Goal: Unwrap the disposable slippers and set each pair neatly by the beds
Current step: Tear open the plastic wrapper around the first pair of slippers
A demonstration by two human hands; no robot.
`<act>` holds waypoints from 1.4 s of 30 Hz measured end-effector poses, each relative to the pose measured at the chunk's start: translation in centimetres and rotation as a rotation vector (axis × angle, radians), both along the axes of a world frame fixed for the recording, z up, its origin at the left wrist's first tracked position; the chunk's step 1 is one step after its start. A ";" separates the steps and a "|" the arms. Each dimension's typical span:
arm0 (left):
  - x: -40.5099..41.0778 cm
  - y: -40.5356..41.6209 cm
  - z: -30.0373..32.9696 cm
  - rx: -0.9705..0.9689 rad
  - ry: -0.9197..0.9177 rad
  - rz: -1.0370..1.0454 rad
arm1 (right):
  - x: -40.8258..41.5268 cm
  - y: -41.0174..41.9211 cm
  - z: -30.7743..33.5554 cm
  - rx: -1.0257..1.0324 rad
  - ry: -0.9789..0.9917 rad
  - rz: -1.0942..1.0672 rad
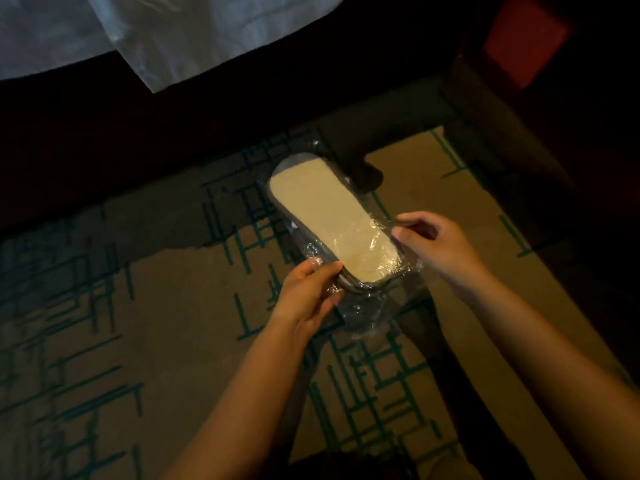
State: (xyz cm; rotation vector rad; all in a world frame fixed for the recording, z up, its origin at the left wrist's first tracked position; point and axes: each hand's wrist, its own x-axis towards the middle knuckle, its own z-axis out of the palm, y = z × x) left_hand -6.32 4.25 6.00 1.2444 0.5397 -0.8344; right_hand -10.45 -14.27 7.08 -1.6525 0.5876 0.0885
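Observation:
A pair of disposable slippers [322,216], beige sole up with a dark edge, is sealed in clear crinkled plastic wrap [367,313] and held above the carpet in the middle of the view. My left hand [308,292] grips the near end of the packet, thumb on top of the plastic. My right hand [436,244] pinches the plastic at the packet's right edge with fingertips and thumb. The slippers lie stacked inside the wrap, pointing away to the upper left.
A white bed sheet [156,29] hangs over a dark bed base at the top. Brown carpet with green line patterns [138,323] covers the floor. A dark piece of furniture [519,150] with a red patch stands at the right.

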 end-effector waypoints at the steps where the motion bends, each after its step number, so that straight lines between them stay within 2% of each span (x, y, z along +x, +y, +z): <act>1: -0.2 0.1 -0.3 -0.017 0.015 0.051 | -0.2 -0.1 0.1 -0.088 -0.063 -0.050; 3: -0.3 0.5 -1.0 -0.080 0.053 0.180 | -0.9 -0.2 0.7 -0.283 -0.176 -0.109; 5: -0.4 1.0 -1.5 -0.146 0.084 0.297 | -1.7 0.5 1.3 -0.321 -0.224 -0.102; 7: -0.7 1.0 -1.6 -0.197 0.097 0.367 | -2.2 2.1 1.2 -0.211 -0.173 -0.040; 9: -1.2 0.6 -1.6 -0.239 0.094 0.413 | -2.4 3.8 0.8 -0.064 -0.035 0.014; 11: -1.9 0.1 -1.7 -0.266 0.087 0.431 | -2.3 4.9 0.5 0.053 0.068 -0.008; 13: -2.5 -0.1 -1.7 -0.280 0.083 0.456 | -2.0 5.4 0.5 0.061 0.069 -0.062; 15: -2.8 -0.1 -1.8 -0.267 0.066 0.498 | -1.8 5.6 0.3 -0.065 0.019 -0.126; 17: -3.0 -0.1 -1.8 -0.232 0.033 0.542 | -2.0 5.9 0.4 -0.286 -0.046 -0.142; 21: -2.8 0.2 -1.5 -0.232 0.014 0.575 | -3.1 6.7 0.6 -0.546 -0.095 0.126; 23: -2.2 0.3 -1.0 -0.270 0.046 0.576 | -3.4 6.9 -0.2 -0.657 -0.057 0.284; 25: -1.6 0.2 -0.8 -0.314 0.094 0.625 | -3.4 6.6 -1.1 -0.728 0.025 0.341; 26: -1.3 0.2 -0.8 -0.322 0.105 0.639 | -3.3 6.3 -1.2 -0.690 0.092 0.319; 28: -1.2 0.3 -0.6 -0.311 0.101 0.620 | -2.9 5.7 -1.2 -0.418 0.191 0.181; 30: -1.4 0.3 -0.4 -0.297 0.084 0.580 | -2.1 5.5 -0.8 -0.090 0.183 0.028; 31: -1.6 0.3 -0.4 -0.294 0.076 0.568 | -1.7 5.5 -0.5 0.003 0.158 -0.012; 34: -2.0 0.3 -0.3 -0.314 0.097 0.569 | -1.0 5.4 -0.5 0.093 0.075 -0.106; 36: -1.9 0.4 -0.2 -0.360 0.132 0.590 | -0.9 4.6 -1.0 0.216 0.112 -0.200; 38: -1.7 0.7 -0.2 -0.367 0.146 0.612 | -1.1 3.3 -1.6 0.413 0.201 -0.383; 40: -1.6 1.1 -0.3 -0.352 0.133 0.631 | -1.6 2.1 -2.1 0.360 0.208 -0.524; 42: -1.4 1.4 -0.5 -0.338 0.114 0.622 | -2.4 2.1 -1.7 0.058 0.056 -0.462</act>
